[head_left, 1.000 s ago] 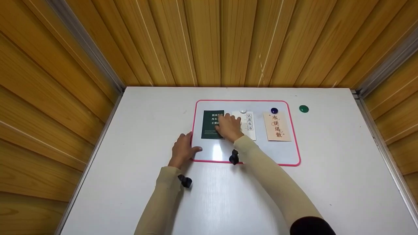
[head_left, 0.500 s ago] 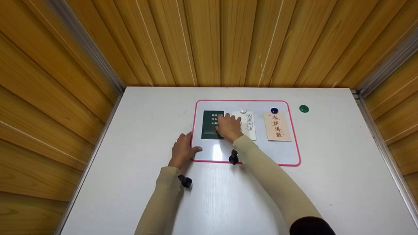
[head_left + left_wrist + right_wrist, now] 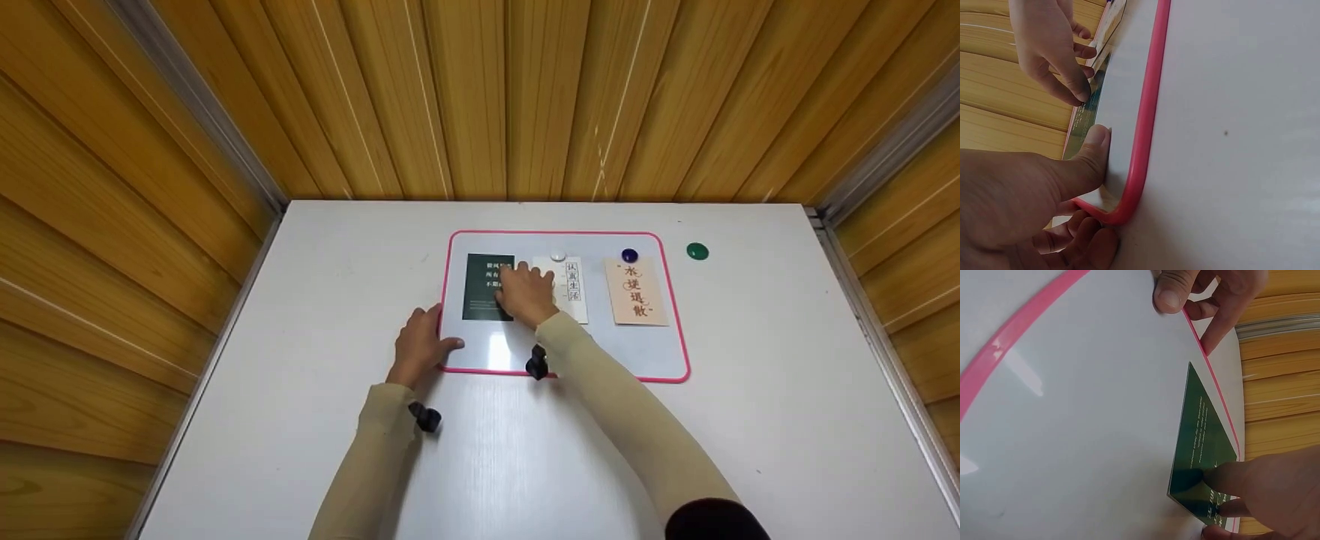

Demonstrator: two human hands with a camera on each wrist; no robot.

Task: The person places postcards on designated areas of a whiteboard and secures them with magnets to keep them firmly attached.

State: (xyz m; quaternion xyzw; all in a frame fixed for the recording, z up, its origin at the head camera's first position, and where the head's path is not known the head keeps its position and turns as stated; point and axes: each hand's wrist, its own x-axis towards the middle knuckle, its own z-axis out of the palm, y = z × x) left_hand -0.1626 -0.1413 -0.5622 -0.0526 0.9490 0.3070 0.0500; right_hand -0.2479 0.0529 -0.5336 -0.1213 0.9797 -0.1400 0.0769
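A whiteboard [image 3: 487,349] with a pink rim lies flat on the table. My left hand [image 3: 420,345] grips its left edge by the near corner, thumb on top and fingers curled round the rim. A dark green card [image 3: 480,289] with white writing lies at the board's left, its right part covered by my right hand [image 3: 527,292]. In the right wrist view, the thumb and a finger of that hand touch the card's [image 3: 1196,433] face. Below the wrist lies a white card [image 3: 574,296], partly hidden, with a white round magnet [image 3: 559,256] at its top.
A peach card [image 3: 637,292] with writing lies on the board's right side, under a dark blue magnet [image 3: 629,256]. A green magnet [image 3: 697,250] rests on the table [image 3: 787,360] beyond the board's right edge. Wood-look walls [image 3: 465,97] enclose the back and sides.
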